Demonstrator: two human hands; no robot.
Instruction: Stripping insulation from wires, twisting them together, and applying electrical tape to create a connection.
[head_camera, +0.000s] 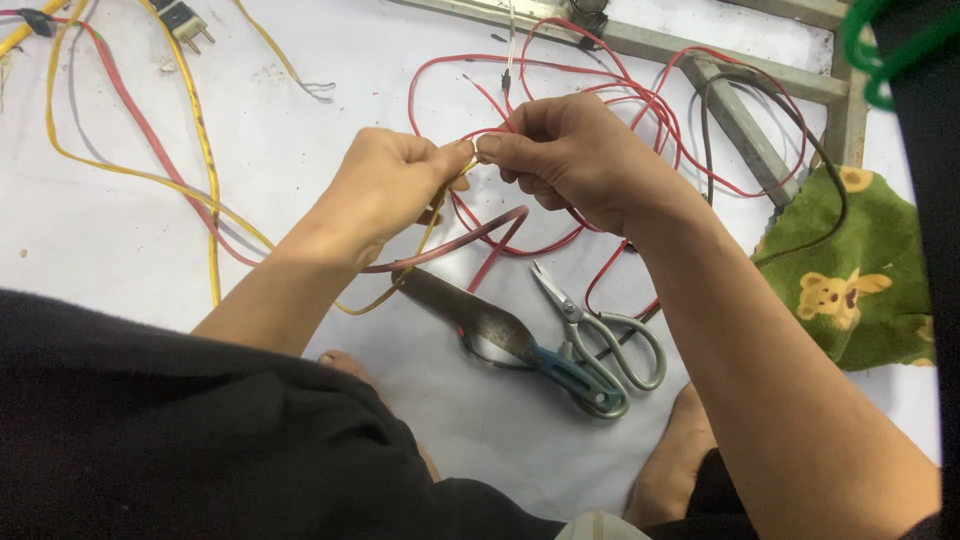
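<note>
A: From your head view, what do your hands hold?

B: Your left hand (385, 190) and right hand (560, 150) meet above the white sheet (120, 220). Both are closed, pinching the thin red wire (492, 133) between fingertips.

A: And nearby?

B: The large scissors (520, 345) lie open just below your hands.
</note>
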